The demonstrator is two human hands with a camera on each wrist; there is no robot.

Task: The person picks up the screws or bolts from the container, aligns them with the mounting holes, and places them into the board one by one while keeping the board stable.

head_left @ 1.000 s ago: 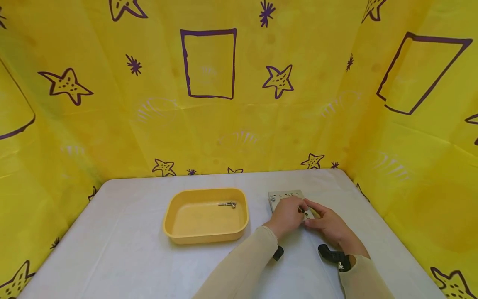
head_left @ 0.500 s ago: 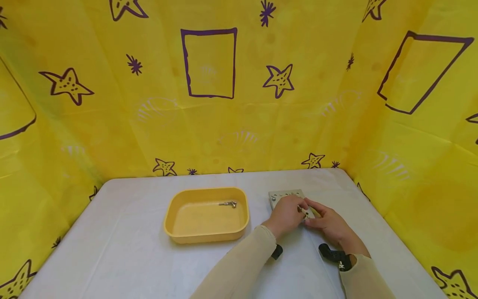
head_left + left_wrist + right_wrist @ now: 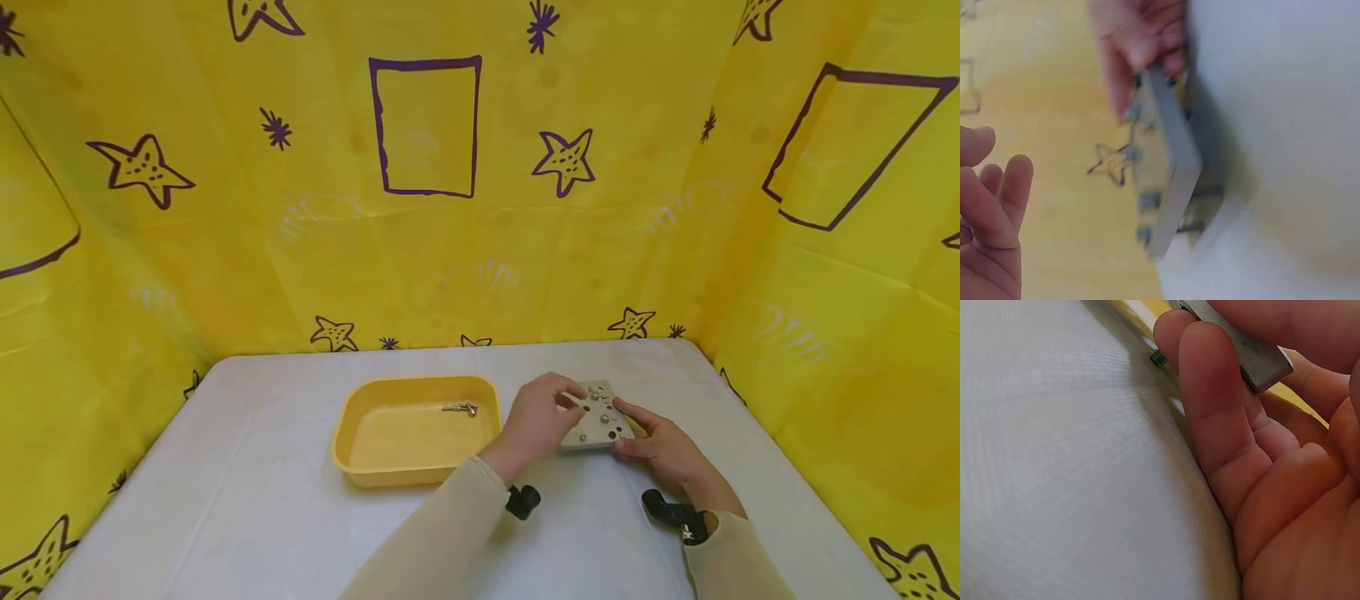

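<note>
A pale metal plate [image 3: 592, 429] with several holes and bolts sits at the right of the table in the head view. My right hand [image 3: 663, 450] grips its right edge; in the right wrist view the fingers and thumb are on either side of the plate [image 3: 1263, 365]. A threaded bolt end [image 3: 1158, 359] sticks out beneath. My left hand [image 3: 536, 421] hovers at the plate's left side, fingers loosely bent, with nothing seen between them. The left wrist view shows the left hand [image 3: 991, 225] apart from the plate [image 3: 1175, 144], bolt heads on its face, somewhat blurred.
Left of the hands stands a yellow tray [image 3: 405, 478] with a few small bolts [image 3: 467, 409] at its right side. A white cloth covers the table [image 3: 255, 500]. Yellow patterned curtains [image 3: 420, 275] enclose the back and sides.
My left hand has drawn back to the left off the plate, uncovering the bolts and holes on its face. My right hand keeps its grip on the edge.
</note>
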